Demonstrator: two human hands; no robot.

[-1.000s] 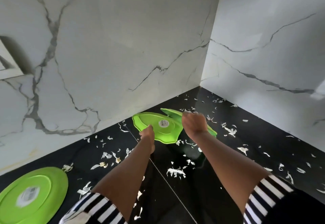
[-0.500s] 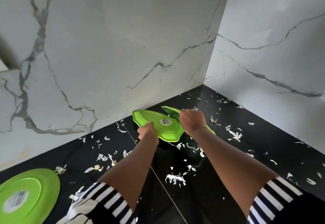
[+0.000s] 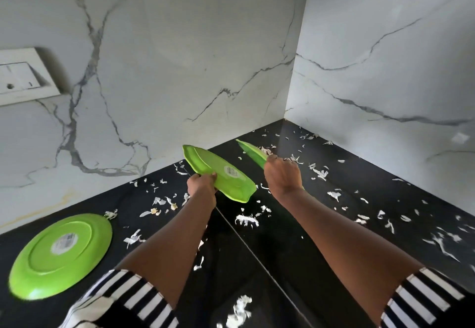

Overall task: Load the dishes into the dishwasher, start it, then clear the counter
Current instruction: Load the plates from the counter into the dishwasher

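picking up dishes looks like the step: the left hand (image 3: pixel 201 185) grips the rim of one green plate (image 3: pixel 213 165), tipped up off the bench (image 3: pixel 334 237), and the right hand (image 3: pixel 282 176) grips a second green plate (image 3: pixel 252 153) that sticks out past its knuckles. a third green plate (image 3: pixel 77 258) lies face down far to the left of the left hand, with white scraps (image 3: pixel 246 219) near both hands. next, i think, the held plates must go to the dishwasher, not in sight.

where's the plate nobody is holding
In the head view, the third green plate lies label-up on the black counter at lower left, beside the left sleeve.
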